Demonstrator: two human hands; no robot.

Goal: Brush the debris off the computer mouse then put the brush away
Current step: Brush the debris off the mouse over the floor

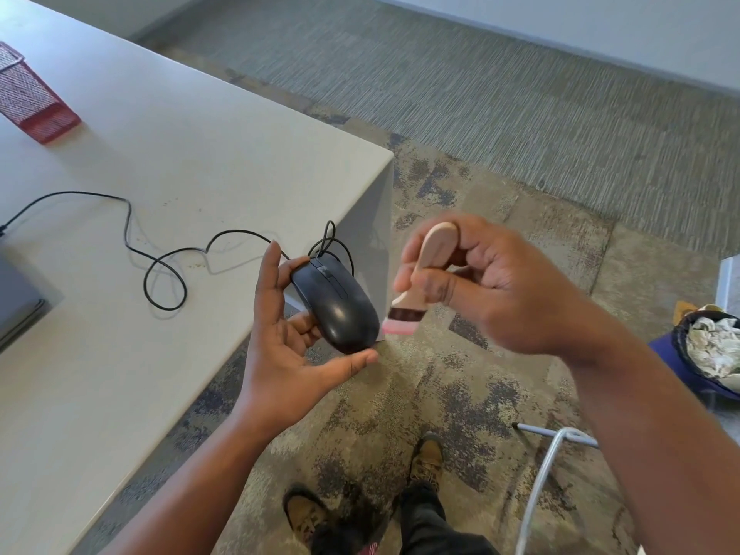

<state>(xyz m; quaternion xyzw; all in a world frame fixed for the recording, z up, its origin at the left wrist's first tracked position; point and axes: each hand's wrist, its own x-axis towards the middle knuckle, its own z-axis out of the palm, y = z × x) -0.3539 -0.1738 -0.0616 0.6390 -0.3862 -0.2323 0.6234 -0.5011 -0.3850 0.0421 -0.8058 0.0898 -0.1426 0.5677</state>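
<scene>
Both forearms bare, no sleeves in sight. Left hand (280, 338) and right hand (500, 290): no rings, no watch, no gloves. Nails short, plain. Below hands, dark trousers (424, 522). Tan-brown laced shoes (426, 458), worn look, dark soles. Small red patch near trousers, unclear what.

- No words, labels, brand names, numbers or signs can be read anywhere in the view.
- The black mouse (336, 304) has a plain top with no marking that can be made out.
- The wooden handle of the brush (416, 282) is blurred, and nothing printed on it can be made out.
</scene>
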